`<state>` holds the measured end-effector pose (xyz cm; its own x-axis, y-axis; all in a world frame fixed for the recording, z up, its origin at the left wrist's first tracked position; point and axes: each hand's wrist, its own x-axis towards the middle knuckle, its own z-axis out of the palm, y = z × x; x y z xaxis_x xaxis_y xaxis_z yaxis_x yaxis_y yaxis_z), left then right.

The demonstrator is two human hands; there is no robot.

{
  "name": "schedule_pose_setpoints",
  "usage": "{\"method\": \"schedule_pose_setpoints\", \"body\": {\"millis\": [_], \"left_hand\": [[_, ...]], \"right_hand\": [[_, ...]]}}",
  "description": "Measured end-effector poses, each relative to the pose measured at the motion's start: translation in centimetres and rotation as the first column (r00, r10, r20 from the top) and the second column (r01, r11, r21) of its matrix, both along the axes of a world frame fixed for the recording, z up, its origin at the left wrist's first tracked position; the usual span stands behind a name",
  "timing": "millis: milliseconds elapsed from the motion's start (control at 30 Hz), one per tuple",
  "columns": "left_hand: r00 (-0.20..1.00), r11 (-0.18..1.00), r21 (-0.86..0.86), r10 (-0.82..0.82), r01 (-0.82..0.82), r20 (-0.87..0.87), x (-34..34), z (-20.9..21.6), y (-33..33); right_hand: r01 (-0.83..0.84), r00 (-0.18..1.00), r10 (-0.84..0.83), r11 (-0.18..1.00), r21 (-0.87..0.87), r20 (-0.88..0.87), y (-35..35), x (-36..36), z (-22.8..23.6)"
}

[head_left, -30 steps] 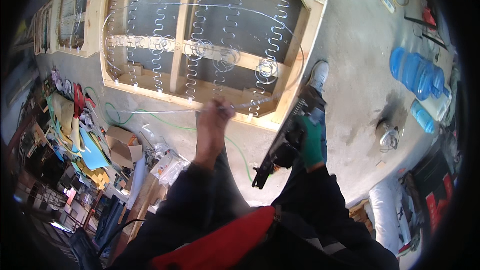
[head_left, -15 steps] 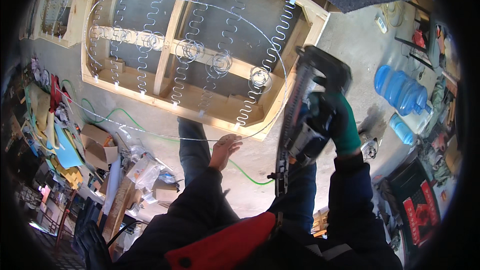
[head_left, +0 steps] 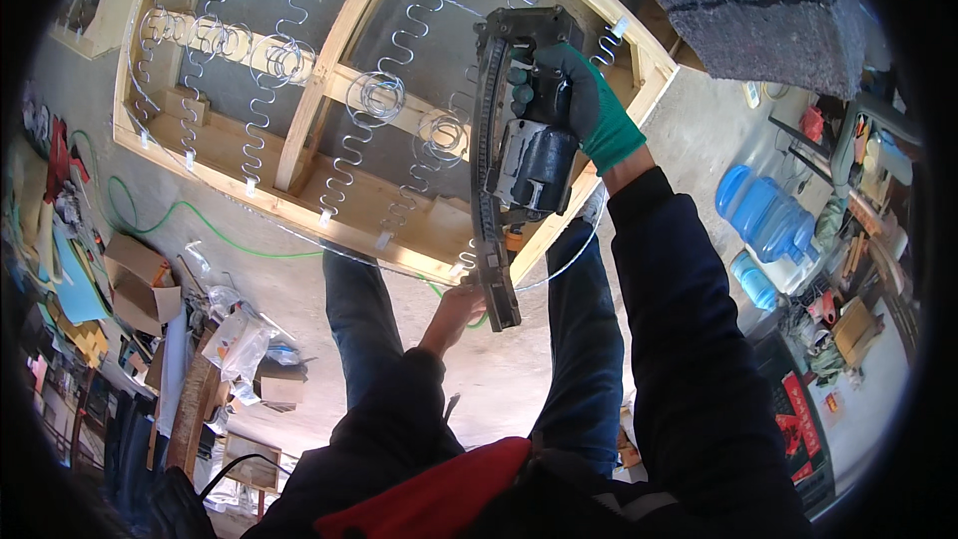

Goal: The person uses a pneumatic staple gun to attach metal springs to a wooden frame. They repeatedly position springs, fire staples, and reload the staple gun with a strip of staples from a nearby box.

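The gloved right hand [head_left: 574, 105] grasps the black power tool [head_left: 536, 165], its long bar [head_left: 487, 205] left of the fist. Whether the left hand [head_left: 455, 315] holds the wire [head_left: 576, 261], I cannot tell.

springs [head_left: 347, 154] across frame [head_left: 356, 12]; tool [head_left: 537, 165] over right end; bottles [head_left: 763, 212] farther right

We stretch our right arm [head_left: 671, 274] well forward, its wrist [head_left: 630, 170] showing bare below the palm. The right hand [head_left: 589, 110] (gloved in green, while its partner goes bare) has its fingers [head_left: 522, 92] curled in a firm grip. Our left arm [head_left: 394, 401] reaches less far, ending in the left hand [head_left: 459, 311], whose fingertips we cannot clearly make out. Our legs [head_left: 361, 314] stand apart.
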<state>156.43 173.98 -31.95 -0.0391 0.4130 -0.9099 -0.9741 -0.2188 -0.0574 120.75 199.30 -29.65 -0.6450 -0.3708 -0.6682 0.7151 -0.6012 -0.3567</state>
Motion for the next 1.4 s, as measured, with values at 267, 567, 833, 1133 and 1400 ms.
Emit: {"method": "schedule_pose_setpoints", "body": {"millis": [267,567,833,1133,1400], "left_hand": [[0.997,0.995,-0.065,-0.073,0.071,-0.019,1.0,-0.1,-1.1],[1.000,0.995,-0.099,0.013,-0.012,0.012,2.0,-0.6,-2.0],[0.990,0.957,-0.273,-0.067,0.100,0.127,1.5,1.4,-3.0],[0.966,0.948,-0.244,-0.153,0.203,0.208,3.0,0.5,-3.7],[0.982,0.971,-0.183,-0.127,0.151,0.137,1.9,0.7,-3.7]], "right_hand": [[0.026,0.998,-0.036,0.984,0.178,0.053,0.1,-0.1,-1.7],[0.015,0.999,-0.024,0.967,0.254,0.033,-0.7,-1.0,-0.4],[0.004,0.999,-0.015,0.944,0.329,0.031,-1.9,-2.1,0.4],[-0.019,0.997,-0.011,0.906,0.423,0.070,-2.2,-3.4,0.7],[-0.089,0.996,0.074,0.905,0.415,0.053,-1.8,-4.2,1.6]]}}
